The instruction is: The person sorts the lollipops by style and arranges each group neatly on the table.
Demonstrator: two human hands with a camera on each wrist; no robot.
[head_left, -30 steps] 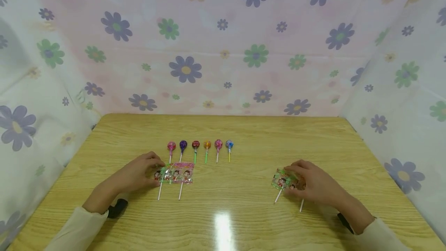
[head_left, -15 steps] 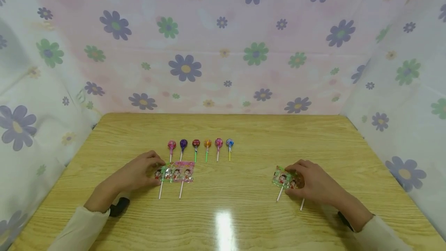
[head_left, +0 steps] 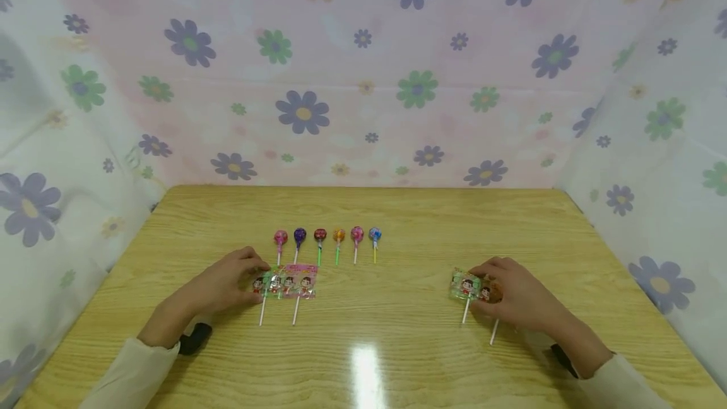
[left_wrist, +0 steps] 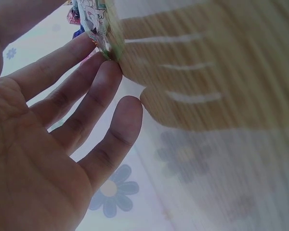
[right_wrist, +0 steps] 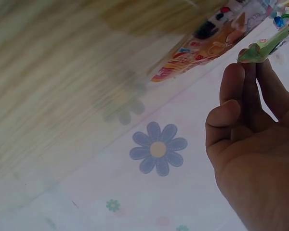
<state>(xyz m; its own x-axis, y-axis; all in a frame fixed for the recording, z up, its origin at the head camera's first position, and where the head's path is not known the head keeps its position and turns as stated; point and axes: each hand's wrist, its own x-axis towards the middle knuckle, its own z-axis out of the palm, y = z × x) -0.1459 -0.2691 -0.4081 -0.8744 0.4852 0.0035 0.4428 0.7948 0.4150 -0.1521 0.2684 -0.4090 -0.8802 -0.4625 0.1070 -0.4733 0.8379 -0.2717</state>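
In the head view, my left hand holds a flat lollipop in a green wrapper by its edges, on the table at left. Against it lies a lollipop in a pink wrapper, its white stick toward me. The left wrist view shows the fingertips on the tabletop beside the green wrapper's edge. At right, my right hand pinches another green-wrapped lollipop. An orange-wrapped lollipop lies by it, partly hidden under that hand in the head view.
Behind the left packets runs a row of several round lollipops, from a pink one to a blue one. The wooden table reaches flowered cloth at the back and both sides.
The green-wrapped lollipop in my right hand has shifted right and slightly away from me, and its stick has turned more upright in the head view. My left hand stays in place.
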